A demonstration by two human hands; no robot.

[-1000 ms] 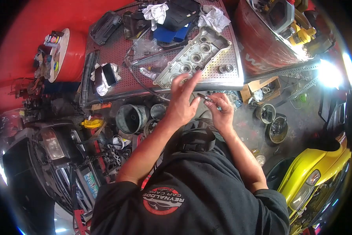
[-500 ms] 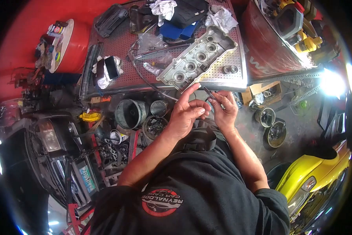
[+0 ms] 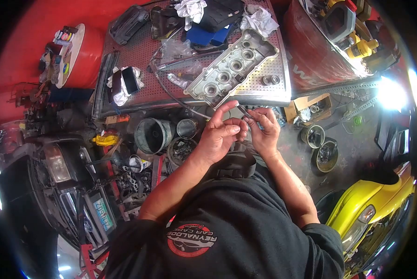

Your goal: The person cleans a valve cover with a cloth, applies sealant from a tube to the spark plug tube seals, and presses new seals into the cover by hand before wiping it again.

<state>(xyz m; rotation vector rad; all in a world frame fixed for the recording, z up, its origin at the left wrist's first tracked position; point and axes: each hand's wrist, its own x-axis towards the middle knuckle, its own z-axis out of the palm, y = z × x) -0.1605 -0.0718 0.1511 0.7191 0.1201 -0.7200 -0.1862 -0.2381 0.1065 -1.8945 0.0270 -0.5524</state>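
A thin dark rod [image 3: 242, 110] is held just off the front edge of the bench [image 3: 259, 89], above the floor. It is gripped near its lower end between the thumb and fingers of the right hand [image 3: 265, 132], its upper end left free. By the left hand [image 3: 218, 139] nothing is seen to be held: its index finger is stretched out beside the rod's free end, the other fingers loosely curled. Whether the fingertip is touched by the rod cannot be told.

The rod would probably be found light and stiff, perhaps slippery if oiled. It is best taken by the middle or lower end, between thumb and fingertips, with the free end kept clear.

Beyond the hands, a metal valve cover [image 3: 230, 70] is laid slantwise on the bench, its near corner at the front edge. By its look it would be rigid and fairly heavy, best lifted by the rim with both hands. To its right, small round parts [image 3: 270, 80] are set; to its left, a hose [image 3: 170, 98] and a plastic bag [image 3: 177, 50] are seen. A white rag [image 3: 258, 21] is bunched at its far end. Below, a bucket [image 3: 149, 135] is stood on the floor.
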